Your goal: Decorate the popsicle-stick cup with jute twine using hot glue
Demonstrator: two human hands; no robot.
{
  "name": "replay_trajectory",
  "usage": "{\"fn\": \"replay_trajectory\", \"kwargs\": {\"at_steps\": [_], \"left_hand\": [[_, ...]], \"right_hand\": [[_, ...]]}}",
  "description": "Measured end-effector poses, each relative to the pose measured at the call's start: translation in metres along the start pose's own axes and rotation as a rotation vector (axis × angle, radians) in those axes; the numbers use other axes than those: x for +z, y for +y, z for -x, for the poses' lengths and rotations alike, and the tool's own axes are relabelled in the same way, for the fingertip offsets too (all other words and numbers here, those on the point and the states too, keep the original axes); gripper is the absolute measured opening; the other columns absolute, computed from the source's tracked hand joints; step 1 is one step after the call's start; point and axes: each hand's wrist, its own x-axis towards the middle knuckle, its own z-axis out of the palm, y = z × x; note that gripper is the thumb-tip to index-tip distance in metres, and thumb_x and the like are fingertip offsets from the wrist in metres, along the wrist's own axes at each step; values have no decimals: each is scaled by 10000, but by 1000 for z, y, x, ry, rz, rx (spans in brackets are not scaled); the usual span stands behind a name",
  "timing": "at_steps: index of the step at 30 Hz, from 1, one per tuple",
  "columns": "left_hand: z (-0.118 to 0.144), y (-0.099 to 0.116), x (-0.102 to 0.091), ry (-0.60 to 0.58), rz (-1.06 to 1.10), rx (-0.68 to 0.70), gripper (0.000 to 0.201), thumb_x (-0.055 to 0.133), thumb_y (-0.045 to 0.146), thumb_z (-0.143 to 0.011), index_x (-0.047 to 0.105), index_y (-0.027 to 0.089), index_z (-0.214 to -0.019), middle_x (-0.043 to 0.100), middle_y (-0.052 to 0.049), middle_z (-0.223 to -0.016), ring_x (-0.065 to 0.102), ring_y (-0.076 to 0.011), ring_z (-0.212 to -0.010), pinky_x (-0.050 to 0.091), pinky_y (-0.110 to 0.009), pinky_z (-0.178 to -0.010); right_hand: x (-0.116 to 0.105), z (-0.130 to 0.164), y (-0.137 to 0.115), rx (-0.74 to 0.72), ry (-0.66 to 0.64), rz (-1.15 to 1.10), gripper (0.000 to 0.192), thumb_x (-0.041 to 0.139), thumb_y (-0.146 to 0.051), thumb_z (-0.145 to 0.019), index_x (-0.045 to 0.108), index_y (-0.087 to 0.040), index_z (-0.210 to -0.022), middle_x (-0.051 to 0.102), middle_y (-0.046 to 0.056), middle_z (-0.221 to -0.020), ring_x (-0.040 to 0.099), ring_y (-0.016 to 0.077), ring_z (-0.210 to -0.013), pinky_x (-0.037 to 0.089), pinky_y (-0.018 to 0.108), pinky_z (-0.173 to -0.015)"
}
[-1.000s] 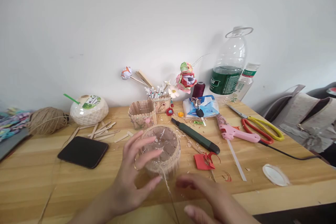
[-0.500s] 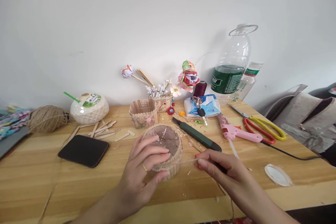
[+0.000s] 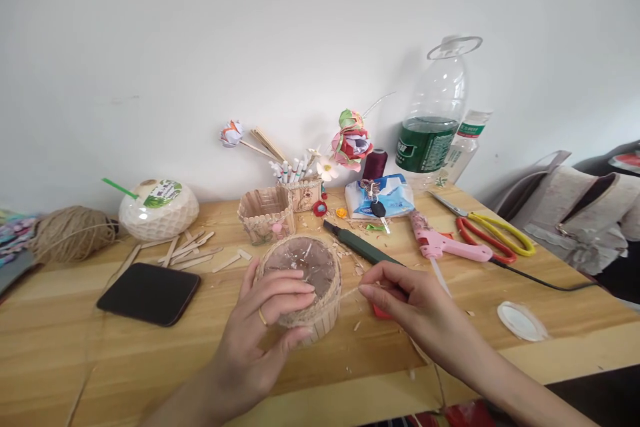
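Note:
A round basket (image 3: 325, 320) with upright wooden slats and a twine-wrapped rim stands in front of me, its inside lined with something clear and shiny. My left hand (image 3: 270, 320) grips its near left side, fingers over the rim and thumb on the outer wall. To the right of the basket, my right hand (image 3: 405, 300) pinches a thin strand of twine (image 3: 353, 292) between thumb and forefinger. That strand runs from the rim to my fingertips. Partly under my right hand lies a red object (image 3: 381, 311), mostly hidden.
A dark green pen-like tool (image 3: 363, 245), a pink glue gun (image 3: 440, 241) and scissors (image 3: 493, 233) lie to the right. A phone (image 3: 149, 293), wooden sticks (image 3: 187, 252), a twine ball (image 3: 75, 233) and a white coconut (image 3: 159, 213) are left. Behind stands a square stick basket (image 3: 267, 217).
My right hand has shifted slightly up and left, nearer the basket, and the twine between them is shorter. My left hand keeps its hold. The whole view has moved a little.

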Motion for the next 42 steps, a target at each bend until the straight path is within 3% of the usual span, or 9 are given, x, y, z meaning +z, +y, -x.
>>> {"fn": "replay_trajectory", "kwargs": {"at_steps": [18,25,32,42], "left_hand": [[1,-10,-10,-86,51,68,287,624,127,-813,586,242,-1074,683,-20,-1037,627,-175,-1027,107,-444,-1183],[-4,-19,-23,-198,108,127,289,630,118,-815,574,247,-1067,694,-2,-1019,628,-149,-1018,77,-381,-1192],[-10,-27,-46,-308,32,149,256,625,147,-830,576,294,-1035,719,35,-986,536,-167,-1179,61,-432,-1194],[-18,-38,-68,-388,7,83,250,566,112,-846,613,319,-978,731,34,-1034,565,-200,-1203,146,-566,-1158]], "right_hand": [[4,-13,-10,-47,71,61,154,579,-312,-844,595,-180,-766,446,-61,-557,398,84,-498,276,210,-472],[3,-14,-17,-89,65,103,93,636,-252,-811,593,-175,-841,295,-106,-527,298,76,-482,240,208,-472],[3,-17,-19,-209,-16,110,262,621,-207,-822,597,-184,-1082,281,-106,-565,287,80,-505,251,206,-488],[2,-32,-19,-227,-182,59,382,615,-224,-828,589,-185,-1207,296,-111,-544,267,70,-481,243,209,-473]]}}
